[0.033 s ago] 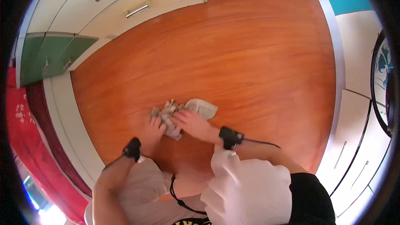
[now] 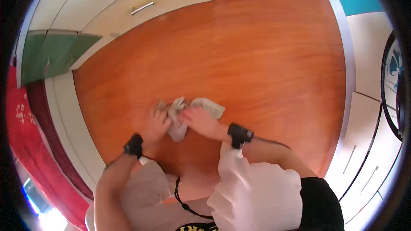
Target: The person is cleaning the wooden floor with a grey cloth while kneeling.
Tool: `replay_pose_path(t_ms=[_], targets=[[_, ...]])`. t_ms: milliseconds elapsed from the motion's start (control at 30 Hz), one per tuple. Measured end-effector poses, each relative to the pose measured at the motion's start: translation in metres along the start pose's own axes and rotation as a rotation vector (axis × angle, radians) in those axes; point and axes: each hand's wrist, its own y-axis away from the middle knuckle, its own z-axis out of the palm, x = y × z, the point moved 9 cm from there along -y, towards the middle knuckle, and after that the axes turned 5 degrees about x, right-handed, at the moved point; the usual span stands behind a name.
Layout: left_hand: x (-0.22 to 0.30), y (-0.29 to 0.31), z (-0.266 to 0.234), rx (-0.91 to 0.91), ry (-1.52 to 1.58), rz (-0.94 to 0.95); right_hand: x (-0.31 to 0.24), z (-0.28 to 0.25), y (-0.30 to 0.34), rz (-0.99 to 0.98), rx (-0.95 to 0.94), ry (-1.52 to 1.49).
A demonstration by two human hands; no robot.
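A crumpled, greyish-white cloth (image 2: 177,132) lies bunched on the reddish wooden floor in front of me. My left hand (image 2: 156,124) grips its left side, fingers curled onto the fabric and smeared by motion. Across its middle and right side, my right hand (image 2: 200,121) presses down with its fingers closed on the bunched part. One flatter corner of the cloth spreads out beyond the right hand. Each wrist wears a black strapped device with a cable. The underside of the cloth is hidden.
Cream drawers (image 2: 154,17) with metal handles and green cabinet doors (image 2: 55,55) line the far left. A red patterned fabric (image 2: 25,119) hangs at the left edge. White cabinets (image 2: 364,132) stand along the right, with a black-rimmed round object (image 2: 391,85) beside them.
The cloth's folds have shifted slightly under my hands, its lower part now rounder. Both hands keep their places on it, with a small shift of the right one.
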Motion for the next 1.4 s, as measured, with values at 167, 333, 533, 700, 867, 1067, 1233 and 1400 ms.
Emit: replay_pose_path(t_ms=[167, 333, 533, 700, 867, 1067, 1233, 1400], targets=[[-0.04, -0.137, -0.096, 0.69, -0.063, -0.01, 0.158, -0.082, -0.087, 0.24, 0.136, 0.492], [-0.029, -0.139, -0.089, 0.6, -0.134, -0.035, 0.138, -0.112, -0.121, 0.072, 0.251, 0.35], [-0.012, -0.021, 0.011, -0.012, 0.272, 0.186, 0.026, -0.031, -0.022, 0.01, -0.02, 0.157], [-0.086, 0.064, -0.012, -0.49, 0.442, 0.003, -0.007, -0.023, -0.021, -0.042, -0.119, -0.034], [-0.214, 0.232, -0.151, -0.267, -0.075, -0.232, -0.023, -0.02, -0.024, -0.118, -0.113, -0.051], [-0.188, 0.305, -0.265, -0.354, -0.28, -0.54, -0.008, -0.01, -0.011, -0.092, -0.107, 0.037], [-0.121, 0.22, -0.344, -0.148, -0.253, -0.36, -0.002, -0.025, -0.01, -0.099, -0.026, 0.057], [-0.026, 0.072, -0.354, -0.049, -0.046, 0.091, -0.008, -0.026, -0.005, -0.072, 0.005, 0.046]])
